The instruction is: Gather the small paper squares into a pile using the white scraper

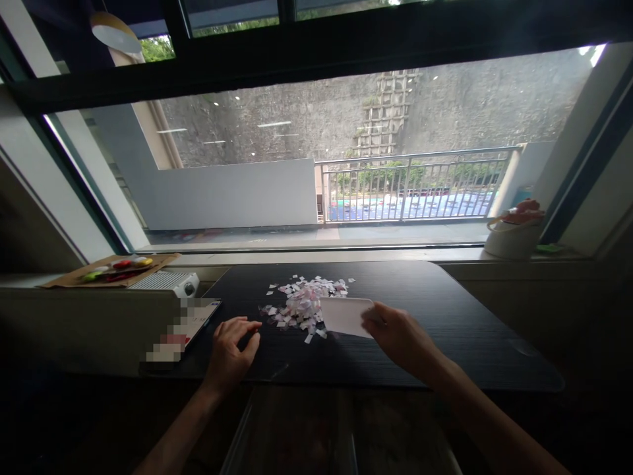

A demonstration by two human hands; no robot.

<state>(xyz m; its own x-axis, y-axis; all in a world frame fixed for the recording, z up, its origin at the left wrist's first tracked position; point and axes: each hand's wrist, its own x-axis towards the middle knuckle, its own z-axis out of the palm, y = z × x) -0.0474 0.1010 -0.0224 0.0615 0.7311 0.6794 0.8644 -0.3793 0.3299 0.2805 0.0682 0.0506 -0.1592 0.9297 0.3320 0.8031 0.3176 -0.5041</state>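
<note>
Head view: right hand (403,336) pinches white card (346,315) by near-right edge, thumb on top, other fingers hidden beneath. Card juts left of fingertips, long axis roughly left-right, far edge butting paper scrap pile (306,303). Card tilted slightly, left end touching scraps. Left hand (231,349) rests palm-down on dark table (445,310), fingers loosely curled, slightly apart, tips pointing right toward pile, holding nothing. Scraps lie just beyond its fingertips. Booklet (198,323) sits left of its knuckles.
</note>
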